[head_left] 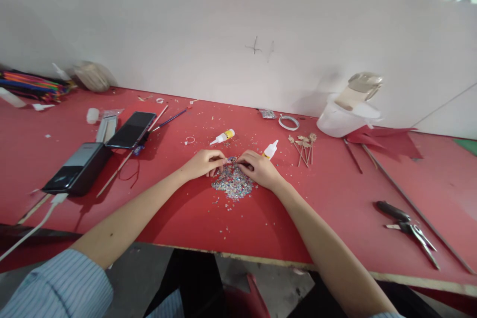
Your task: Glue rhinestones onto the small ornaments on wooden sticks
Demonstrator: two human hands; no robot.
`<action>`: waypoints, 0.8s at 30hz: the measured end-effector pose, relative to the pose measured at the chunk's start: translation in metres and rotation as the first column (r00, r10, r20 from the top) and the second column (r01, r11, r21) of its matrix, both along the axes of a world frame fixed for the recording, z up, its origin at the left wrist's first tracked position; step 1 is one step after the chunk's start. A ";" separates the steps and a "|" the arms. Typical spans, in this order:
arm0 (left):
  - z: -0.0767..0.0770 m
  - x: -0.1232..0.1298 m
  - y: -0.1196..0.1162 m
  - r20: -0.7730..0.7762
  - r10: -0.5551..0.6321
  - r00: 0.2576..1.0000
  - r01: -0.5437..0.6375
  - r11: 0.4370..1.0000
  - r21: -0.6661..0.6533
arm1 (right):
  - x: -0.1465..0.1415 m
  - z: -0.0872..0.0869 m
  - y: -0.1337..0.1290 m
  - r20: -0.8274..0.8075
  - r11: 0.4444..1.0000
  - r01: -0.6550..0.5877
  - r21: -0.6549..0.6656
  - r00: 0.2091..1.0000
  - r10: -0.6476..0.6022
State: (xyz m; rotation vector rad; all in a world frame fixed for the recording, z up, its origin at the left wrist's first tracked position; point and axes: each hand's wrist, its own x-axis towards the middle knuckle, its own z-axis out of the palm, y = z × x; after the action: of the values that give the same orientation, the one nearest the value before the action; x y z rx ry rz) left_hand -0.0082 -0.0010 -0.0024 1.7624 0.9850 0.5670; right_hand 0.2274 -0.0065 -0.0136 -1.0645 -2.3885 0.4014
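Note:
A heap of small glittering rhinestones [234, 185] lies on the red tabletop [179, 218]. Above its far edge, my left hand [208, 163] pinches a small dark, sparkling piece [231, 159], whose kind is too small to tell. My right hand [257, 168] comes in from the other side with thumb and fingers closed at the piece; whether it grips the piece or a tiny stone is hidden. A glue bottle [271, 149] stands out just behind my right hand. Farther back, another glue bottle [224, 136] lies on its side with its nozzle pointing left.
On the left lie a phone [131, 129], a power bank [76, 169] with a white cable, and thin sticks. Wooden flower-topped sticks [304, 146], a tape roll [288, 122], a white bucket [337, 118] and pliers [408, 228] are on the right. A pale partition [186, 35] stands behind.

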 end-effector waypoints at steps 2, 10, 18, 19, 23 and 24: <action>0.000 0.000 0.000 0.000 0.000 1.000 0.000 1.000 -0.002 | 0.000 0.000 0.000 0.006 1.000 0.001 0.001 1.000 -0.001; 0.002 0.000 -0.001 -0.001 0.002 1.000 -0.002 1.000 -0.002 | 0.000 -0.001 0.000 0.001 1.000 -0.001 -0.001 1.000 0.001; 0.001 0.000 -0.001 -0.008 -0.001 1.000 0.001 1.000 0.000 | 0.000 0.001 0.000 -0.002 1.000 0.002 -0.008 1.000 -0.002; 0.000 0.000 -0.001 -0.008 -0.002 1.000 0.002 1.000 -0.001 | 0.000 0.001 0.000 -0.003 1.000 0.002 -0.008 1.000 -0.002; -0.001 -0.001 0.000 0.003 -0.004 1.000 0.004 1.000 -0.005 | 0.001 0.000 0.000 -0.005 1.000 0.008 -0.006 1.000 -0.008; -0.001 -0.001 0.001 0.006 -0.002 1.000 0.002 1.000 -0.005 | 0.001 0.000 0.000 -0.006 1.000 0.009 -0.005 1.000 -0.009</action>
State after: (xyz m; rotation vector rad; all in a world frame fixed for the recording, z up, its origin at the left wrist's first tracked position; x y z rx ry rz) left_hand -0.0089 -0.0005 -0.0038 1.7566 0.9793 0.5673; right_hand 0.2280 -0.0061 -0.0140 -1.0747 -2.3781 0.4071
